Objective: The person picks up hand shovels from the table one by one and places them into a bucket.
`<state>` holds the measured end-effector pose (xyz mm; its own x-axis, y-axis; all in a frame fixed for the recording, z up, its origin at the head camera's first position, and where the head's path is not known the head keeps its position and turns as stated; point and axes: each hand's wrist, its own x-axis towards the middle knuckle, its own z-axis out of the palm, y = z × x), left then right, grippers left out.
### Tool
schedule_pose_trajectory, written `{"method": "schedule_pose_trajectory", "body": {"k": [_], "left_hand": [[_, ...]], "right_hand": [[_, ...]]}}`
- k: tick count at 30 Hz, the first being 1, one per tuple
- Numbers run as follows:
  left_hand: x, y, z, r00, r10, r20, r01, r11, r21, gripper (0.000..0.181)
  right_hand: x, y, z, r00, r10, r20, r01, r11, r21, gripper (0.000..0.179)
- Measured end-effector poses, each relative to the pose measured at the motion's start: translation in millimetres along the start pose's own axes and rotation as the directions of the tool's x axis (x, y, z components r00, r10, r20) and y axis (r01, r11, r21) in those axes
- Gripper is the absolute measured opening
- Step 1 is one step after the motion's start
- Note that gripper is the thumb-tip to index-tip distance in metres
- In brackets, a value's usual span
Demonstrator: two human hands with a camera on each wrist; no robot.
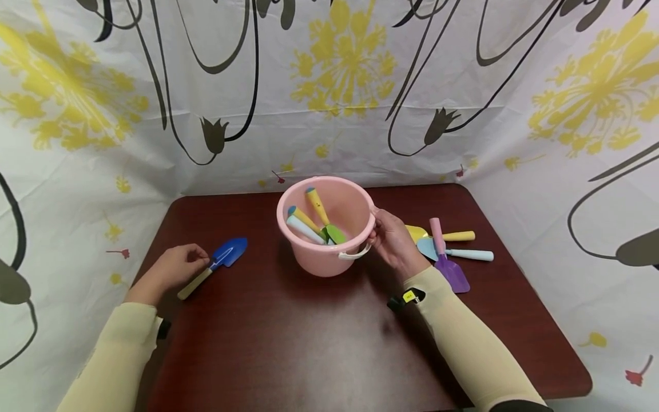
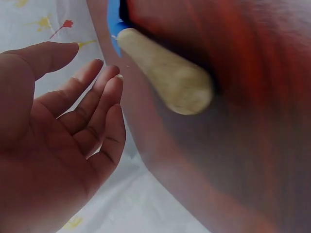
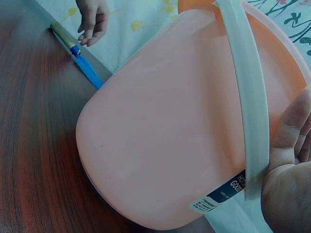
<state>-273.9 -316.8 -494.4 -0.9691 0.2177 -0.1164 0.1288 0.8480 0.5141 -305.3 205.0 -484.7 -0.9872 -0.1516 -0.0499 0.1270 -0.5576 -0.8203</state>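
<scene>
My right hand (image 1: 395, 241) grips the rim of a pink bucket (image 1: 321, 263) at its right side, beside the white handle (image 3: 250, 97). Several small garden tools, among them a green-bladed one with a yellow handle (image 1: 317, 207), lean inside the bucket. Over at the left edge of the table, my left hand (image 1: 175, 269) hovers by a blue hand trowel (image 1: 230, 252) with a wooden handle (image 2: 170, 73). In the left wrist view its fingers are loosely bent and apart from the trowel, holding nothing.
To the right of the bucket lies a crossed pile: a purple shovel with a pink handle (image 1: 453, 276), a light blue tool with a pale handle (image 1: 471, 254) and a yellow tool (image 1: 458, 236). A patterned cloth (image 1: 329, 137) hangs around the dark wooden table (image 1: 288, 343).
</scene>
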Motion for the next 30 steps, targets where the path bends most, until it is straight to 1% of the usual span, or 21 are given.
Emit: {"method": "schedule_pose_trajectory", "body": {"k": [5, 8, 11, 14, 18, 22, 26, 30], "left_hand": [[-7.6, -9.6, 5.8, 1.000, -0.023, -0.016, 0.023, 1.000, 0.004, 0.021], [-11.4, -15.1, 9.2, 0.999, -0.038, -0.016, 0.038, 0.999, -0.002, 0.022], [-15.8, -18.5, 12.1, 0.999, -0.044, -0.016, 0.043, 0.999, -0.015, 0.023], [-20.2, -21.6, 14.9, 0.999, -0.055, -0.002, 0.055, 0.998, -0.036, 0.024], [-24.6, -25.2, 18.8, 0.994, -0.104, 0.032, 0.106, 0.990, -0.090, 0.029], [-26.7, -26.2, 22.1, 0.986, -0.154, 0.060, 0.161, 0.977, -0.142, 0.034], [-29.0, -24.3, 23.8, 0.984, -0.169, 0.059, 0.177, 0.970, -0.164, 0.034], [-30.2, -22.6, 24.9, 0.984, -0.171, 0.045, 0.176, 0.973, -0.152, 0.035]], "right_hand": [[0.3, -1, 1, 1.000, 0.002, -0.012, -0.002, 1.000, -0.006, 0.032], [0.2, -1, 1, 1.000, 0.003, -0.015, -0.003, 1.000, -0.009, 0.032], [0.5, -1, 1, 1.000, 0.003, -0.004, -0.004, 1.000, -0.009, 0.033], [0.7, 0, 0, 1.000, 0.004, 0.005, -0.004, 1.000, -0.010, 0.033], [1.0, 1, 0, 1.000, 0.005, 0.010, -0.005, 1.000, -0.005, 0.033], [1.4, 1, 0, 1.000, 0.001, 0.007, -0.001, 1.000, -0.001, 0.035], [1.6, 1, 0, 1.000, 0.000, 0.005, 0.000, 1.000, -0.004, 0.035], [1.2, 1, -1, 1.000, 0.000, 0.003, 0.000, 1.000, -0.006, 0.034]]}}
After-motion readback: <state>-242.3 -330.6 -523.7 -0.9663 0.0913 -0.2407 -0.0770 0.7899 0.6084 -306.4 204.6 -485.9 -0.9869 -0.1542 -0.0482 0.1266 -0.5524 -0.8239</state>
